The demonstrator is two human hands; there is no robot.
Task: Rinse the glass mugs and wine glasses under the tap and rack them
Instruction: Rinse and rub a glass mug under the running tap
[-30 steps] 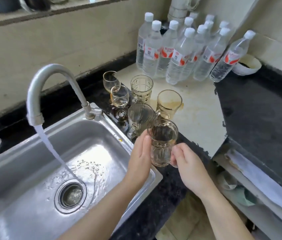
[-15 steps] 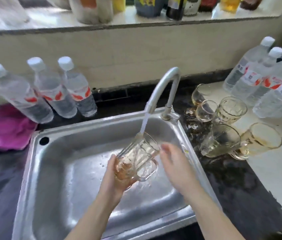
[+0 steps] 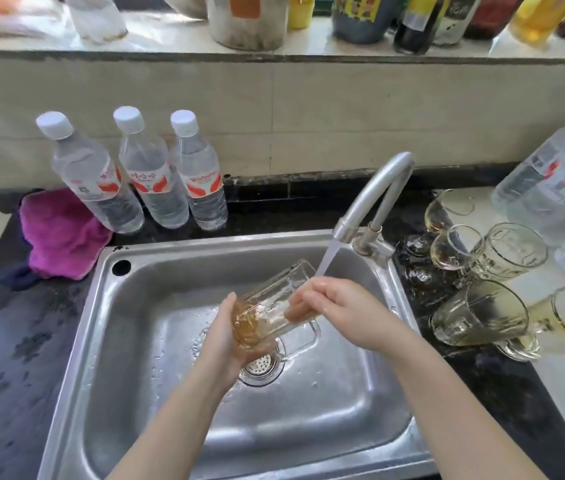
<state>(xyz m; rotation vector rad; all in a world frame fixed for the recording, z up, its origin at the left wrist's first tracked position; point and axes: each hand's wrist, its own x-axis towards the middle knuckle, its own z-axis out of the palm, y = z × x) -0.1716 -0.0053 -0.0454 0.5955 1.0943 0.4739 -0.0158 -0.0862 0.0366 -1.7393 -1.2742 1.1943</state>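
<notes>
Glass mug (image 3: pixel 270 308), tilted over the sink (image 3: pixel 156 420) beside the tap (image 3: pixel 374 195) stream: the left hand (image 3: pixel 220 341) cupped its base, the right hand (image 3: pixel 339 308) grasped its side; a firm grip and slow turning would probably rinse it best.

The scene is being lit brightly and evenly by daylight that appears to be coming from above the ledge (image 3: pixel 274 46) at the top. Broad, soft glare is being thrown off the sink (image 3: pixel 308 427) floor and its rim. Only faint, soft shadows are being cast under the arms. Straight lines are being bowed by wide-angle distortion toward the edges. The jars (image 3: pixel 412 19) along the top and the bottles (image 3: pixel 558 188) at the right edge are being smeared by blur.
</notes>
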